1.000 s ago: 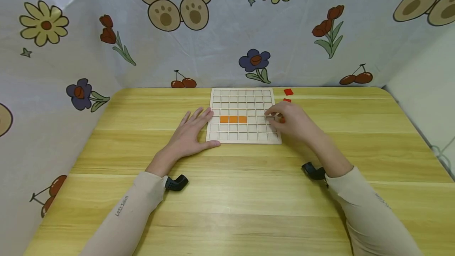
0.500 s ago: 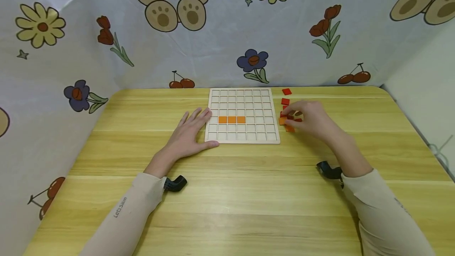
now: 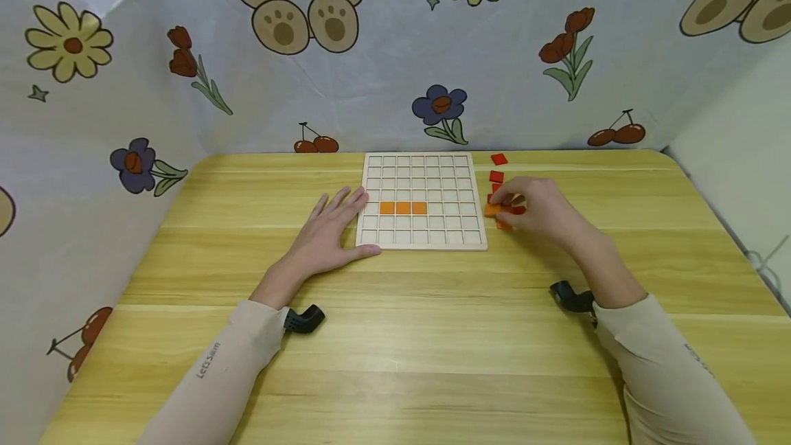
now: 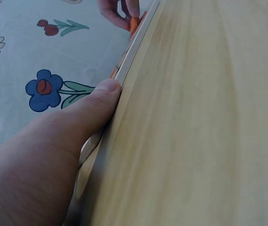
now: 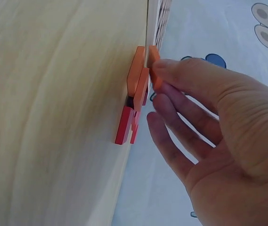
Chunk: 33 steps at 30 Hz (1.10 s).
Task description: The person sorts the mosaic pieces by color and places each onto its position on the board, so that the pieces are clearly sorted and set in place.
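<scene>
A pale wooden grid board (image 3: 420, 239) lies on the table, with three orange square tiles (image 3: 404, 208) side by side in one of its rows. My left hand (image 3: 327, 232) lies spread at the board's left edge, its thumb along the near left corner. Just right of the board, my right hand (image 3: 537, 208) pinches an orange tile (image 5: 155, 73) between thumb and fingertips. In the right wrist view that tile is tilted and raised over the other tiles. Below it lie more orange tiles (image 5: 135, 70) and a red tile (image 5: 124, 125), partly hidden by the hand in the head view.
Further red tiles (image 3: 498, 158) lie in a loose line along the board's right side, toward the back. Behind the wooden table (image 3: 395, 335) hangs a patterned cloth (image 3: 371, 88). A black wrist device (image 3: 571, 296) sits at each sleeve cuff.
My right hand has moved from the board's right side out to the loose tiles and now pinches an orange one, slightly raised. My left hand has stayed at the board's edge.
</scene>
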### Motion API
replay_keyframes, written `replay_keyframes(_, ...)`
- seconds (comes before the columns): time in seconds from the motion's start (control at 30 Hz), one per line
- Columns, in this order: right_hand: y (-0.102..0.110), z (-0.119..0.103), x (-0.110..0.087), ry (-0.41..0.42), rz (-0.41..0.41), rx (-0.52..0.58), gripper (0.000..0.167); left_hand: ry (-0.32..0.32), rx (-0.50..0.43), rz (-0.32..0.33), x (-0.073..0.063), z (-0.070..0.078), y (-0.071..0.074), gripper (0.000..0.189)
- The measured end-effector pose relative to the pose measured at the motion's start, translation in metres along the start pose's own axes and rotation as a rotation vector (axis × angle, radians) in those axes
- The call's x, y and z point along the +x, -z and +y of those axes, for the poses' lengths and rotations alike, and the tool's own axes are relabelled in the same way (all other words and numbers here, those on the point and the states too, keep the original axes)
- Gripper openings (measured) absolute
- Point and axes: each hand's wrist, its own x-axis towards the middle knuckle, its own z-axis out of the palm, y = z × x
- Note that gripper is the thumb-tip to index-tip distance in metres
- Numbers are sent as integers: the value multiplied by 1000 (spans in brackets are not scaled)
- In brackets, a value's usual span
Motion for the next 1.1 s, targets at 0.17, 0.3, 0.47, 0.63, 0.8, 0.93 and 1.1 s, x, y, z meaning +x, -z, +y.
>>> replay_keyframes(0.17,0,0,0,19,30,-8,19,5,-7,-5,1,1,0,107)
replay_keyframes(0.3,0,-3,2,35,34,-36,19,5,-10,-3,1,1,0,106)
replay_keyframes(0.47,-2,-7,9,46,43,-47,18,5,-2,4,1,0,0,106)
replay_keyframes(0.63,-5,-15,17,48,53,-54,19,-6,-7,5,1,-1,0,106)
replay_keyframes(0.8,-10,-28,28,49,36,-28,21,-8,-13,9,1,-1,0,106)
replay_keyframes(0.93,-16,-38,38,85,20,-5,20,-12,-15,16,1,-2,-1,106)
replay_keyframes(1.1,-22,-50,48,99,-19,5,19,-7,-13,13,1,-1,-1,107)
